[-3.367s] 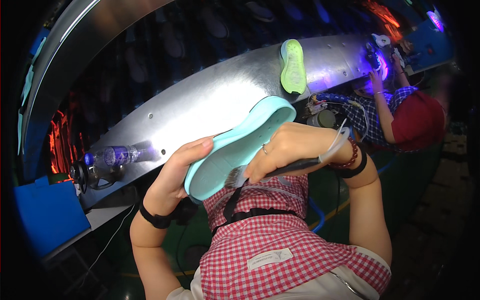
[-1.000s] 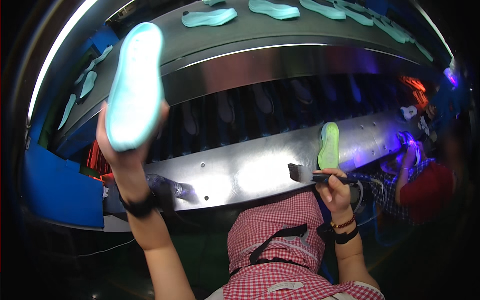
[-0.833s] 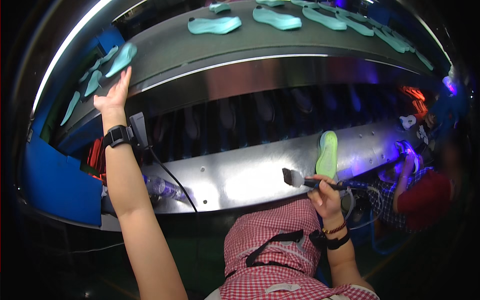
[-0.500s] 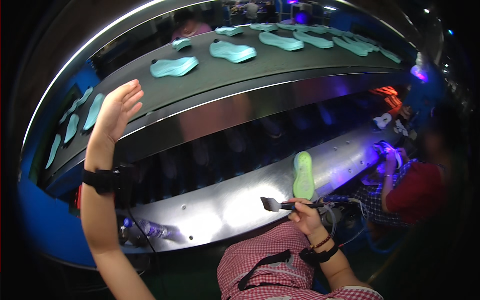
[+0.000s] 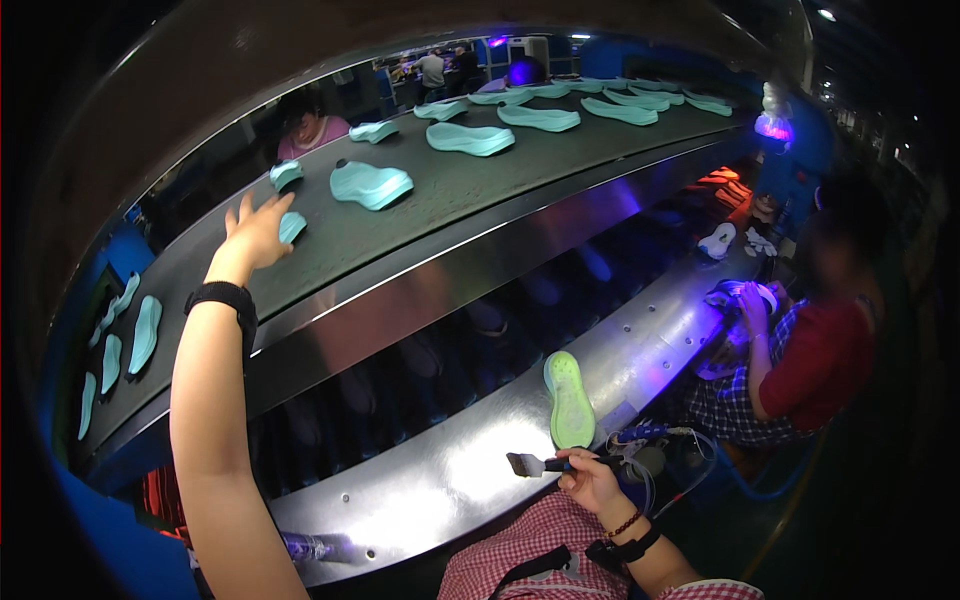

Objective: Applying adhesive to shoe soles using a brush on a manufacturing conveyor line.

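Turquoise sole (image 5: 291,227) on the dark belt (image 5: 350,245), partly covered by my left hand (image 5: 258,238): fingers fanned wide, not clenched; whether the tips touch it I cannot tell. One second ago this hand had a sole raised in its grip; shortly after, that sole was at the belt by my fingertips. Now it lies with others toward the belt's left end, and my hand has moved off it to the right. Right hand (image 5: 592,482) much as before, grasping a dark-bristled brush (image 5: 528,465) by its handle, head pointing left above the metal ledge (image 5: 425,510). Yellow-green sole (image 5: 571,402) lies on the ledge just beyond, where it lay earlier. View has swung: more of the far side shows, a person in pink (image 5: 315,132) included. Clear bottle (image 5: 318,547), earlier plainer, now half behind my left forearm. To my right, a co-worker in red (image 5: 820,355) handles a shoe (image 5: 740,296) under violet light.
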{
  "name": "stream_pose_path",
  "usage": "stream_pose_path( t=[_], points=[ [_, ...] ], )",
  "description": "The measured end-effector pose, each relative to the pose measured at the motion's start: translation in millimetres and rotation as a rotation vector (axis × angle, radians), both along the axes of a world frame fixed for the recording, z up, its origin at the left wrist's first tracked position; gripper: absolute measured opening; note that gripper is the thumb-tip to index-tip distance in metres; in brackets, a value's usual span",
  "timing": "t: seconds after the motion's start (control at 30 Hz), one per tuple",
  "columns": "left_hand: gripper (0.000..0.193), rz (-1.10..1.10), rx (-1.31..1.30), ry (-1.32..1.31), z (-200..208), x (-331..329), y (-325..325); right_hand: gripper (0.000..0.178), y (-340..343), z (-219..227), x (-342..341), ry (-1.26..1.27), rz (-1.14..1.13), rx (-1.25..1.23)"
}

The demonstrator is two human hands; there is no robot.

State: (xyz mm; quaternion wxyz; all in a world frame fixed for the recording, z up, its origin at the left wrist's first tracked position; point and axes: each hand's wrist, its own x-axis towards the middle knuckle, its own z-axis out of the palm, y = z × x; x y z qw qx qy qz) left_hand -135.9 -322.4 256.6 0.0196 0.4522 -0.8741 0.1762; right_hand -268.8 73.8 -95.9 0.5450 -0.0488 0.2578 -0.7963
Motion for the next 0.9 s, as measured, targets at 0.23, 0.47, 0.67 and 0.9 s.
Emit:
stream_pose_path(
  t=[0.23,0.47,0.67,0.9],
  points=[
    [0.048,0.136,0.212,0.071,1,22,-28,0.020,1,1,-3,-0.055,0.014,0.012],
    [0.022,-0.431,0.109,0.447,-28,71,39,0.022,1,11,-3,0.044,-0.003,-0.107],
    [0.036,-0.350,0.536,2.197,-122,133,112,0.025,-7,31,9,0.180,0.029,-0.063],
    [0.070,-0.687,1.432,1.778,-198,169,190,0.023,-4,57,22,0.320,-0.026,-0.113]
  ],
)
